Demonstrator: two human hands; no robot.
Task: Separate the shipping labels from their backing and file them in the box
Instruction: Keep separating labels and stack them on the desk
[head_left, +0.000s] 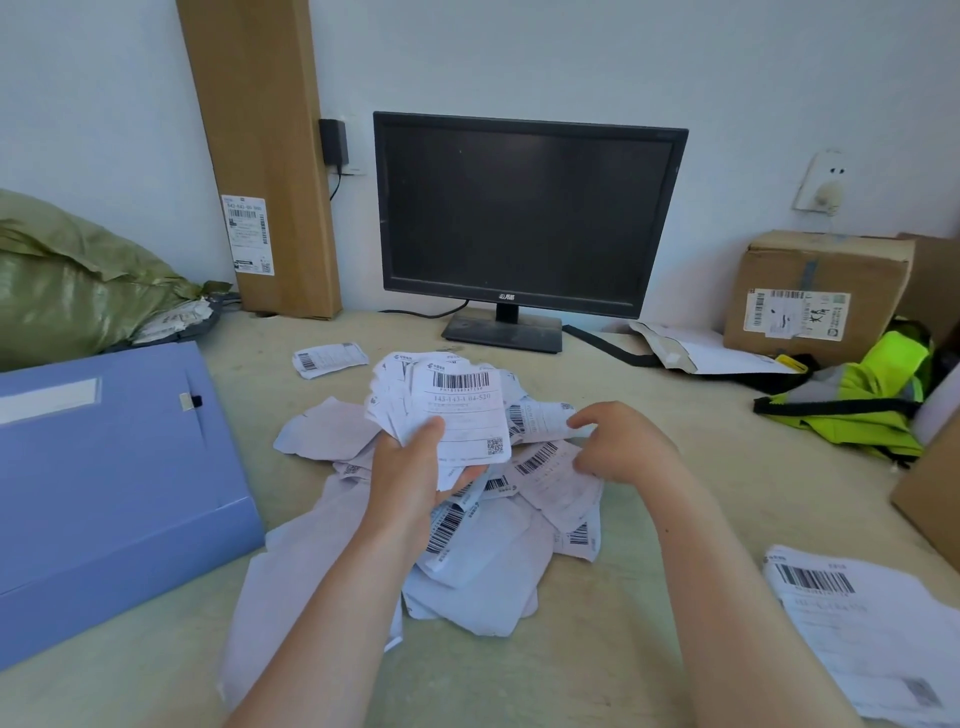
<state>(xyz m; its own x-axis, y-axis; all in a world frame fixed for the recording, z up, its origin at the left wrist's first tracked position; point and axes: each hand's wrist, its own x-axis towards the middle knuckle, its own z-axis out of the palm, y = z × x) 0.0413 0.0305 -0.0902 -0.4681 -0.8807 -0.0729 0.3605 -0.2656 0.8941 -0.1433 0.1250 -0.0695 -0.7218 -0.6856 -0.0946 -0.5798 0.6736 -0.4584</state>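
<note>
My left hand holds a fanned stack of white shipping labels upright above the table, barcode side facing me, thumb pressed on the front one. Under it lies a loose pile of labels and blank backing sheets. My right hand rests on that pile just right of the stack, fingers curled and pinching the edge of a loose label. A blue file box lies shut on the table at the left.
A dark monitor stands behind the pile. One stray label lies near it. More label sheets sit at the front right. A cardboard box, a yellow safety vest and a green sack line the table's sides.
</note>
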